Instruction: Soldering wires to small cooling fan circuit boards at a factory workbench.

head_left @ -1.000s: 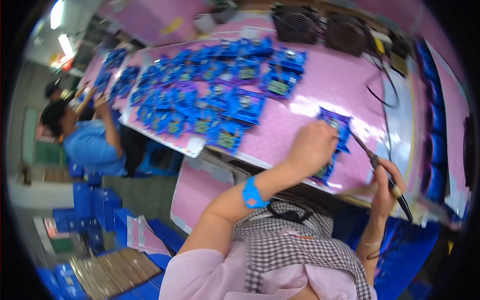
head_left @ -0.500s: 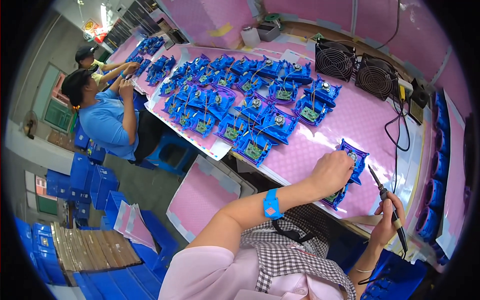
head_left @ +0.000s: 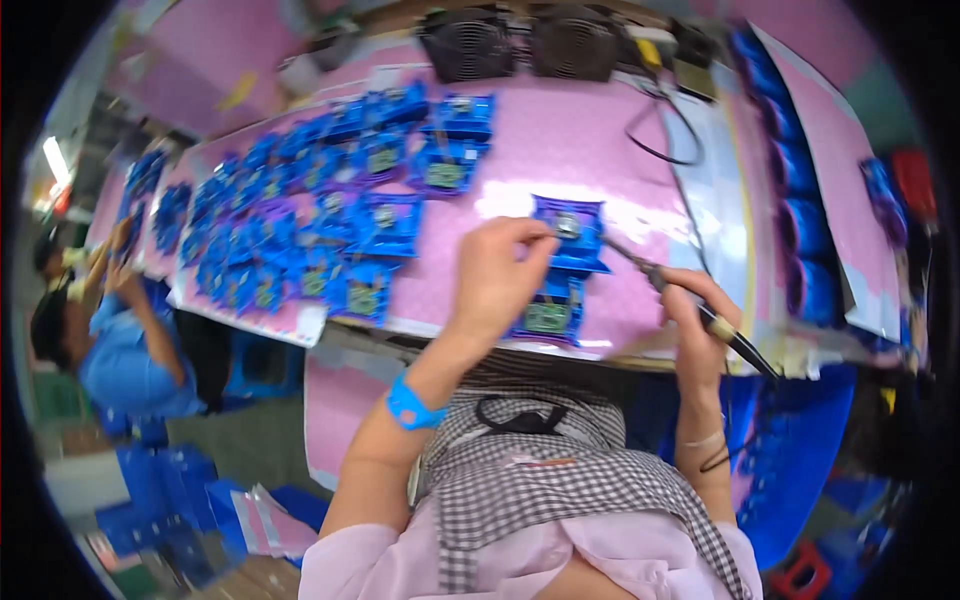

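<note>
Nearest is the checked apron, below the edge of the pink bench. The right hand is wrapped around the iron, holding it like a pen. The tip points up and left at the right edge of the blue shell; blur hides whether the two touch. The left hand, with a blue strap at its wrist, is nearly closed, thumb and forefinger drawn together at the shell's left side; whether they pinch a wire cannot be told.

The shell lies on the bench in front of the person, its round silver part facing up; just below it sits a second blue piece with a green board. To work well here, the left fingers would best steady the part without crossing the tip's path, while the right hand keeps a light grip and touches only the joint, clear of the plastic rim.

Farther off, rows of blue units fill the bench to the left, two black fans stand at its back, and a co-worker in blue sits at the far left.

Half a second ago the left hand reached over the shell and hid most of the green board; now it has drawn back to the left, baring both the silver part and the board. The iron's tip is beside the shell's right edge in both pictures. The view has turned and blurred.
</note>
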{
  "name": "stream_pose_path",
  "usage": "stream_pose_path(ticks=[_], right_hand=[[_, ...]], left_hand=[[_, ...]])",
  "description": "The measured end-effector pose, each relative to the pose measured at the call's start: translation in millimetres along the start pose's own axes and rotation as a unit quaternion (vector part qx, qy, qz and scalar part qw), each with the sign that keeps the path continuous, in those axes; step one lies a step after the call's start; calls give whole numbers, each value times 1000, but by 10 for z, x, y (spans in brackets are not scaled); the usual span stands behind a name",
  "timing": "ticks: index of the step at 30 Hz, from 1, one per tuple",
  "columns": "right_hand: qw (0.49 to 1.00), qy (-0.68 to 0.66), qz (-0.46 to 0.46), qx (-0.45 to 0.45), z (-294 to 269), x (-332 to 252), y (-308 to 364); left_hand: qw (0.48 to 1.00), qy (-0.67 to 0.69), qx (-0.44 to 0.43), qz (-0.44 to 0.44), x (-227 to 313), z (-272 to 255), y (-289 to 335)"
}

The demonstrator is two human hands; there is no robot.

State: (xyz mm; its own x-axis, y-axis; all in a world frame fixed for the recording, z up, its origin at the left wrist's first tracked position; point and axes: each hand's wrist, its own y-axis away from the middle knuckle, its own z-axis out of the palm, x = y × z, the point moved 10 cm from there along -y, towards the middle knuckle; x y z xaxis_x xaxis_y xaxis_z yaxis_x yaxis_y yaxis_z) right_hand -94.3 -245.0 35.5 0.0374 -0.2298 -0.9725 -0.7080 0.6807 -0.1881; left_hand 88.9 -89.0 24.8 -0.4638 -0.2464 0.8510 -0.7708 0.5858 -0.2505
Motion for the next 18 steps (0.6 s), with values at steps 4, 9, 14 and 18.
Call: stream_pose_path(ticks=[4,9,14,18], right_hand=[[999,43,-33,-2,13,-39,2],[998,50,-43,-14,63,-14,18],[998,35,-54,-18,100,21,6],[997,25,-64,-23,127,19,-18]], left_hand=[[999,16,-31,-32,42,125,-62],[998,-47,-34,8,115,210,-31],[997,-63,-37,-10,113,251,-27],[997,-75,-34,-11,103,244,-37]])
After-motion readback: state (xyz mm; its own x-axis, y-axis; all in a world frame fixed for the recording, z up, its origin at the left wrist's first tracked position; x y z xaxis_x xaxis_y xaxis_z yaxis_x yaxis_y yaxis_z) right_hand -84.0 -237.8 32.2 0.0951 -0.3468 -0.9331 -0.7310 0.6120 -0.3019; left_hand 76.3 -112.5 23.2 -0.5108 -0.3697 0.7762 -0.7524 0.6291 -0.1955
